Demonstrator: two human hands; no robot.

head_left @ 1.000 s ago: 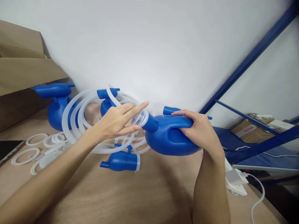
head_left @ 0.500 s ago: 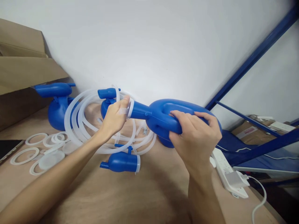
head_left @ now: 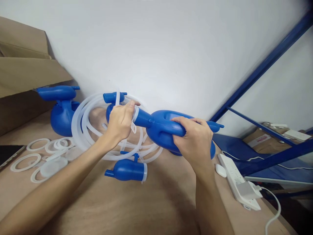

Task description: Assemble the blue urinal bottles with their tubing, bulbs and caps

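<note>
Two bare hands hold one blue bottle (head_left: 160,132) in the head view, at the centre of the frame, its neck pointing left. The right hand (head_left: 194,135) is wrapped round the bottle's moulded handle; the left hand (head_left: 121,121) is curled about the translucent cap (head_left: 136,115) at the mouth, a small tab hanging below. Whether the bottle's underside touches anything is hidden. It looks hollow, so probably light, with stiff walls that may give slightly; the smooth surface could slip, and it seems unlikely to break. The handle looks the surest hold, the cap's rim the place for fingertips, and the thin tab the part to spare. Clear tubing (head_left: 77,129) lies coiled left of centre, white rings (head_left: 25,162) at lower left, and a smaller blue piece (head_left: 128,169) below centre.
</note>
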